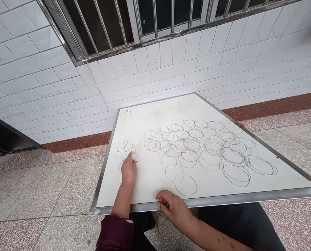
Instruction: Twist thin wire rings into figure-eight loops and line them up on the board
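My left hand (129,170) reaches over the left part of a white board-like table (155,115). Its index finger is stretched out and touches a cluster of small twisted wire loops (125,149); the thumb stands apart, and I see nothing held. My right hand (175,211) is at the table's front edge, its fingers curled in toward the thumb. Whether anything thin is between those fingertips I cannot make out. Many larger thin dark wire rings (188,158) lie scattered and overlapping across the middle and right of the table.
A small red and white object (128,112) sits near the table's far left corner. The table has a raised metal rim (223,196). Behind it stands a white tiled wall (155,80) with a barred window (155,21). Speckled floor tiles (53,191) surround it.
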`<action>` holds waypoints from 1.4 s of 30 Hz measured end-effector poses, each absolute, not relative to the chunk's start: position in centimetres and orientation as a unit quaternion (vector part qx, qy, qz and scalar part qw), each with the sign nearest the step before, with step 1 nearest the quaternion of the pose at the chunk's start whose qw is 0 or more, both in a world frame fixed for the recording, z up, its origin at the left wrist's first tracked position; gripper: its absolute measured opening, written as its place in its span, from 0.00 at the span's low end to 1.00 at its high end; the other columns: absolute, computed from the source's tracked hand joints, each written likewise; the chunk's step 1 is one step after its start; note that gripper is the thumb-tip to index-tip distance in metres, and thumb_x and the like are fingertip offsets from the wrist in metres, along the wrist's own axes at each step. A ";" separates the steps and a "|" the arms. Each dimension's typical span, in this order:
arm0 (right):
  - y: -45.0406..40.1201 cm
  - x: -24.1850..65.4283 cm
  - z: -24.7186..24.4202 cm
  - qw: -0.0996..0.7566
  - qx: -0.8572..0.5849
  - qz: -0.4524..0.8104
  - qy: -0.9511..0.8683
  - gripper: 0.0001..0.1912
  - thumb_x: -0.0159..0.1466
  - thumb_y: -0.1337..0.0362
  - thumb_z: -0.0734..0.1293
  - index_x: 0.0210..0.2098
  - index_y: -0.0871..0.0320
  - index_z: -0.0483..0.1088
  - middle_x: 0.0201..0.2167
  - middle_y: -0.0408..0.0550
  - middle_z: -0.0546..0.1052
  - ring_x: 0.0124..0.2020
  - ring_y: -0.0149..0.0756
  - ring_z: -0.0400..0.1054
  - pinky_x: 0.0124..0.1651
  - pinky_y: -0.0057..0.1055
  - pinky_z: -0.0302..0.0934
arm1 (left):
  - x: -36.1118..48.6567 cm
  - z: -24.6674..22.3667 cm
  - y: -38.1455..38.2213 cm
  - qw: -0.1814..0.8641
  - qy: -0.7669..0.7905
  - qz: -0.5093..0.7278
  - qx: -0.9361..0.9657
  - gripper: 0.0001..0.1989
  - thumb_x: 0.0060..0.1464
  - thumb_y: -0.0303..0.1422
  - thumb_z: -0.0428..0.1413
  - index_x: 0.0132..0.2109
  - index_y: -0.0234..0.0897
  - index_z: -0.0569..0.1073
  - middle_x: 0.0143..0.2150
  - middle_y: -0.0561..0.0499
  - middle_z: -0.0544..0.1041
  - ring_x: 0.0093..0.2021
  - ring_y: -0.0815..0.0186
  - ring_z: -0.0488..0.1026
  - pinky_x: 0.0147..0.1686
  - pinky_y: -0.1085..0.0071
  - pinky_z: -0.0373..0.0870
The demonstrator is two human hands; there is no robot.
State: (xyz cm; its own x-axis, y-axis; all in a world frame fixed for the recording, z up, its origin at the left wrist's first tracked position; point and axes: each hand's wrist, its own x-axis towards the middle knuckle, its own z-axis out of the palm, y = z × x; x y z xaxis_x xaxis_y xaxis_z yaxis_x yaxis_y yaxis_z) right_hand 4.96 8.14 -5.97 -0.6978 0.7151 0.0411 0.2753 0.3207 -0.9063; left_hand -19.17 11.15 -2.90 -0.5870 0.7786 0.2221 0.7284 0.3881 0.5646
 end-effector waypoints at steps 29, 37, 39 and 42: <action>8.2 5.1 -6.3 0.235 -0.296 0.466 -0.800 0.07 0.61 0.71 0.61 0.37 0.57 0.69 0.33 0.45 0.74 0.34 0.35 0.68 0.39 0.30 0.61 | -14.1 -5.4 5.7 -0.061 0.752 0.232 0.614 0.19 0.64 0.31 0.47 0.59 0.37 0.71 0.60 0.43 0.73 0.65 0.51 0.63 0.60 0.50 0.60; 8.3 5.2 -6.4 0.242 -0.287 0.457 -0.806 0.08 0.61 0.71 0.61 0.37 0.57 0.69 0.34 0.45 0.74 0.34 0.35 0.68 0.40 0.30 0.61 | -14.6 -5.3 6.1 -0.077 0.759 0.212 0.611 0.19 0.64 0.31 0.46 0.59 0.37 0.71 0.60 0.42 0.73 0.64 0.52 0.64 0.60 0.51 0.61; 8.3 5.1 -6.4 0.244 -0.286 0.456 -0.806 0.08 0.61 0.71 0.61 0.37 0.57 0.69 0.34 0.45 0.74 0.34 0.35 0.68 0.39 0.30 0.62 | -14.7 -5.4 6.3 -0.082 0.758 0.213 0.611 0.19 0.64 0.31 0.47 0.59 0.37 0.71 0.60 0.42 0.73 0.64 0.52 0.64 0.59 0.51 0.62; 8.3 5.0 -6.4 0.244 -0.286 0.455 -0.807 0.08 0.61 0.71 0.61 0.37 0.57 0.69 0.33 0.45 0.74 0.34 0.35 0.68 0.39 0.30 0.62 | -14.9 -5.3 6.5 -0.091 0.756 0.220 0.611 0.19 0.63 0.31 0.47 0.58 0.38 0.72 0.60 0.42 0.74 0.64 0.52 0.64 0.59 0.50 0.62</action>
